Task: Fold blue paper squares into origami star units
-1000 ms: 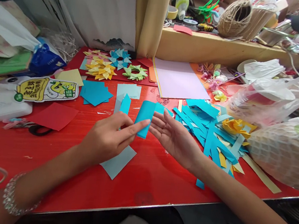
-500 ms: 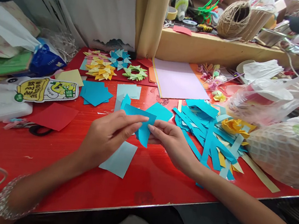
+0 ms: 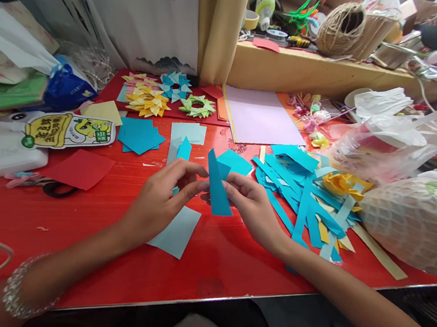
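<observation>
A folded piece of blue paper (image 3: 218,190) is held up over the table, a narrow slanted flap facing me. My right hand (image 3: 251,205) pinches its right side between thumb and fingers. At its left edge are the thumb and index fingertips of my left hand (image 3: 166,194), closed in on the paper. Below my left hand, partly covered by it, lies a pale blue square sheet (image 3: 179,233). Behind the hands rest another blue sheet (image 3: 237,161) and a small folded blue piece (image 3: 184,149).
Blue paper strips (image 3: 305,196) are heaped on the right, beside a netted bag (image 3: 411,226). Blue sheets (image 3: 142,134), a red sheet (image 3: 81,169) and scissors (image 3: 58,189) lie left. Folded paper rings (image 3: 197,106) and a lilac sheet (image 3: 263,116) are at the back.
The blue paper has turned from a wide, level position to a steep, narrow one. My left fingers have drawn back slightly left, from across its top to its left edge.
</observation>
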Tool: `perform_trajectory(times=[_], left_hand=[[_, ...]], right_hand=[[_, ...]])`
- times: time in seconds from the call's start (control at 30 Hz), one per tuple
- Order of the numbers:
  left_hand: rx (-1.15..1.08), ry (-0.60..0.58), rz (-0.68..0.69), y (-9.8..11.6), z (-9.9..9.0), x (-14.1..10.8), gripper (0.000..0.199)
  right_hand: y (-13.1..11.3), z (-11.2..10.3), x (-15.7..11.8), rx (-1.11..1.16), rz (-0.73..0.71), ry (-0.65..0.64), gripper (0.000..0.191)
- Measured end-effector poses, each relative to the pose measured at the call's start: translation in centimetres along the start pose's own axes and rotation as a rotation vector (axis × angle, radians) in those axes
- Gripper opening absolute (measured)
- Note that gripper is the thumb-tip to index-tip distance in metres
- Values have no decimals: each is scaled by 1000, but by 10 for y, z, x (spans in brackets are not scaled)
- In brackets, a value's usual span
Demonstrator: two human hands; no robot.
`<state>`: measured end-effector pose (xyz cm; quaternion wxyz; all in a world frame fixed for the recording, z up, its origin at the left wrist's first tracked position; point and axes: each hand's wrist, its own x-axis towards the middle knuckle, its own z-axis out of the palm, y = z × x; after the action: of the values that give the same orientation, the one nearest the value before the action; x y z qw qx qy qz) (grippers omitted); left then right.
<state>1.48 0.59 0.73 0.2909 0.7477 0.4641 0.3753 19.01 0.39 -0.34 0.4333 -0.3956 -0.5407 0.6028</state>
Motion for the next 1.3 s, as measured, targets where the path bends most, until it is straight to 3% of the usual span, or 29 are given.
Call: perform_trajectory(times=[0.1, 0.27, 0.53, 0.77, 0.97, 1.13, 1.3], left_hand=[[122, 32, 64, -1, 1, -1, 17], [67, 67, 69, -3, 2, -2, 25], [388, 27, 443, -7, 6, -6, 30], [463, 14, 481, -15, 9, -5, 38], [430, -22, 557, -23, 12, -5, 49], [305, -71, 415, -14, 8, -2, 33], [-6, -33, -2, 0, -4, 2, 19]], right_hand=[[0, 0, -1, -81, -31, 7, 17], [3, -1, -2, -194, -72, 32, 17], [8, -4, 0, -261, -94, 49, 19], [5, -3, 1, -44, -41, -31, 15], [6, -2, 0, 21, 0, -13, 29], [4, -2, -1, -54, -21, -43, 20], [5, -2, -1, -36, -19, -12, 15]])
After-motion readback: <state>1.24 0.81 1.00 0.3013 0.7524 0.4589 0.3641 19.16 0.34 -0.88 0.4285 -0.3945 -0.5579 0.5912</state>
